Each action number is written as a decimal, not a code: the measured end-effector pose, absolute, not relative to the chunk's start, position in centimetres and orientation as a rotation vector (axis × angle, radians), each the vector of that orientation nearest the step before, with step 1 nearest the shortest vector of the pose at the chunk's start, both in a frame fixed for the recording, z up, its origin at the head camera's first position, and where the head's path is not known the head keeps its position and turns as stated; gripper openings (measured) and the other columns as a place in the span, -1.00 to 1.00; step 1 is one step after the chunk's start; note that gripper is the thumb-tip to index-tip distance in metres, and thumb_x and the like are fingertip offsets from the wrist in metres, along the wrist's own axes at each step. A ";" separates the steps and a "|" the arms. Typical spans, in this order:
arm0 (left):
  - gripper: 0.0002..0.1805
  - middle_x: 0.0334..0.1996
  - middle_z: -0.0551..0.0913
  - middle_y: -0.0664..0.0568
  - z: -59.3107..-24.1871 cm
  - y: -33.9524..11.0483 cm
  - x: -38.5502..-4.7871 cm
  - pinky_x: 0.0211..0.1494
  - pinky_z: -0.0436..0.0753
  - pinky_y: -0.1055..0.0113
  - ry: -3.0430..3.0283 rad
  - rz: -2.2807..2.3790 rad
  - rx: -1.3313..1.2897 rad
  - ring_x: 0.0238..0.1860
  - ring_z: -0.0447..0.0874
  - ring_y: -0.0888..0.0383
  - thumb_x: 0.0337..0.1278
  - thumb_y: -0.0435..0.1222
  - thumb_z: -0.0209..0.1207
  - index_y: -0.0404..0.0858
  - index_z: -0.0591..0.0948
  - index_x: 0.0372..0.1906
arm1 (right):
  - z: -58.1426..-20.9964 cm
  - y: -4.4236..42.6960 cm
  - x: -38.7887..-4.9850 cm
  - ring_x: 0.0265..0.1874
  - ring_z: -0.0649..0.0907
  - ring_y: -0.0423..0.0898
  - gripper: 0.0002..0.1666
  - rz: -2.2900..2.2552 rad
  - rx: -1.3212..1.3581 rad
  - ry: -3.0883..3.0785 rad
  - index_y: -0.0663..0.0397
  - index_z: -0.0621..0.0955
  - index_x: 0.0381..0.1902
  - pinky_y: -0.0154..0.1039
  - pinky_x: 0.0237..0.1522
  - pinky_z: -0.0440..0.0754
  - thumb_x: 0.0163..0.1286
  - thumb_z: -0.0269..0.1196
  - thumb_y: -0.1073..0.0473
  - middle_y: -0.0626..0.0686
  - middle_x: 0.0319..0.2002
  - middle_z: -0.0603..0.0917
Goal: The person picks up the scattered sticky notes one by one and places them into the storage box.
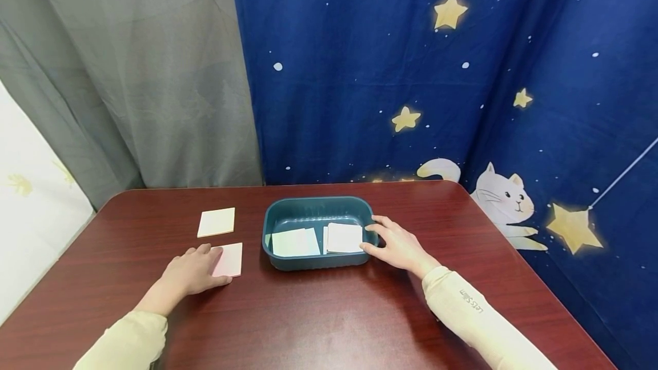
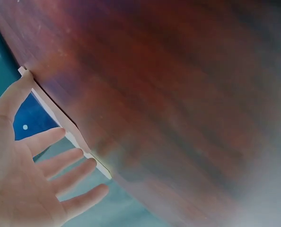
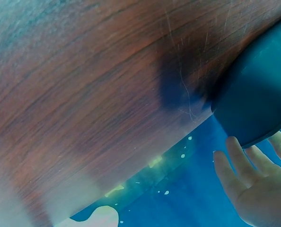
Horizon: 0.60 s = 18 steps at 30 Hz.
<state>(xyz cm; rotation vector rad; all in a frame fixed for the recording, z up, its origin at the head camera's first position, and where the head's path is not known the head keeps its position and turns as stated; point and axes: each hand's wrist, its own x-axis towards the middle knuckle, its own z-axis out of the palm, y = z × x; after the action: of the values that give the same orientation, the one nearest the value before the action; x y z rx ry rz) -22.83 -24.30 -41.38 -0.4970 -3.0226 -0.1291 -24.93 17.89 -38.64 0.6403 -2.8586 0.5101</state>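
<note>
My left hand reaches over a pale pink sticky-note pad lying flat on the table. Its thumb lies by the pad's near edge and the fingers by the left and far side; in the left wrist view the thumb touches one end of the thin pad, fingers spread and fairly straight. Just behind lies a cream pad. A dark teal bin holds a pale green-white pad and a white stack. At its right rim rests my right hand, fingers loosely extended, fingertips at the wall.
The dark red wooden table has its far edge close behind the bin. Beyond it hang a grey curtain and a blue curtain with stars and a white cat.
</note>
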 end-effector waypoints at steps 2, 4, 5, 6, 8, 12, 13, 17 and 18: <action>-0.21 -0.14 0.45 -0.23 -41.5 -24.1 -23.1 -0.32 0.40 -0.13 -3.014 -0.123 -0.511 -0.17 0.42 -0.23 -0.32 0.17 0.23 -0.33 0.47 -0.01 | -38.7 17.9 -24.9 0.07 0.39 0.01 -0.37 0.506 0.639 -2.858 -0.03 0.54 0.00 0.09 -0.12 0.40 0.10 0.13 -0.29 0.04 0.16 0.34; -0.22 -0.13 0.46 -0.22 -41.5 -23.8 -23.3 -0.30 0.40 -0.14 -3.008 -0.117 -0.528 -0.16 0.42 -0.22 -0.32 0.17 0.23 -0.33 0.48 -0.01 | -38.8 17.9 -25.0 0.07 0.39 0.01 -0.38 0.503 0.637 -2.859 -0.03 0.54 0.00 0.09 -0.12 0.40 0.10 0.13 -0.29 0.04 0.17 0.33; -0.22 -0.12 0.46 -0.23 -41.5 -23.7 -23.4 -0.28 0.39 -0.14 -3.009 -0.120 -0.537 -0.15 0.42 -0.23 -0.32 0.16 0.23 -0.33 0.48 -0.01 | -38.8 17.9 -25.0 0.07 0.39 0.01 -0.38 0.504 0.636 -2.861 -0.03 0.54 0.00 0.09 -0.11 0.40 0.10 0.13 -0.29 0.04 0.17 0.33; -0.22 -0.11 0.46 -0.23 -41.4 -23.5 -23.5 -0.27 0.39 -0.15 -3.010 -0.122 -0.544 -0.14 0.42 -0.23 -0.32 0.16 0.23 -0.32 0.47 0.00 | -38.8 18.0 -25.0 0.07 0.39 0.01 -0.37 0.506 0.637 -2.863 -0.03 0.54 0.00 0.09 -0.11 0.40 0.10 0.13 -0.30 0.04 0.17 0.33; -0.21 -0.10 0.46 -0.23 -41.4 -23.3 -23.7 -0.24 0.38 -0.16 -3.012 -0.128 -0.558 -0.13 0.41 -0.23 -0.33 0.16 0.24 -0.32 0.47 0.01 | -38.7 18.0 -25.0 0.07 0.39 0.01 -0.36 0.510 0.635 -2.867 -0.03 0.54 0.00 0.09 -0.11 0.40 0.10 0.13 -0.31 0.04 0.17 0.33; -0.20 -0.09 0.47 -0.23 -41.3 -23.2 -24.2 -0.23 0.37 -0.15 -2.998 -0.127 -0.589 -0.13 0.41 -0.22 -0.35 0.16 0.24 -0.31 0.47 0.01 | -38.8 18.0 -25.0 0.07 0.39 0.01 -0.35 0.510 0.637 -2.863 -0.03 0.54 0.00 0.09 -0.12 0.40 0.10 0.12 -0.32 0.04 0.16 0.33; -0.20 -0.09 0.47 -0.23 -41.3 -23.2 -24.3 -0.23 0.37 -0.14 -2.995 -0.126 -0.596 -0.13 0.42 -0.21 -0.35 0.17 0.24 -0.31 0.47 0.01 | -38.8 18.0 -25.1 0.07 0.39 0.01 -0.35 0.509 0.635 -2.863 -0.03 0.54 0.00 0.09 -0.12 0.40 0.10 0.12 -0.32 0.03 0.16 0.33; -0.18 -0.10 0.48 -0.21 -41.3 -23.3 -24.7 -0.24 0.37 -0.13 -2.995 -0.130 -0.611 -0.13 0.42 -0.20 -0.37 0.20 0.23 -0.30 0.47 0.01 | -38.8 17.9 -25.1 0.07 0.39 0.00 -0.36 0.505 0.633 -2.866 -0.04 0.55 0.00 0.08 -0.12 0.40 0.10 0.11 -0.33 0.03 0.17 0.33; -0.18 -0.11 0.48 -0.20 -41.3 -23.4 -24.7 -0.23 0.37 -0.13 -2.999 -0.134 -0.611 -0.13 0.42 -0.20 -0.37 0.21 0.23 -0.29 0.47 0.01 | -38.7 17.9 -25.1 0.07 0.39 0.00 -0.36 0.505 0.632 -2.868 -0.04 0.54 0.00 0.08 -0.12 0.40 0.10 0.12 -0.32 0.03 0.17 0.33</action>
<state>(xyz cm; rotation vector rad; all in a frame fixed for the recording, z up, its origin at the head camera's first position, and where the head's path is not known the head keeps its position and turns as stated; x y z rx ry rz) -24.75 -23.36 -41.27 -0.6106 -2.9991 -0.1336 -25.08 17.92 -38.75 0.6323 -2.8683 0.5047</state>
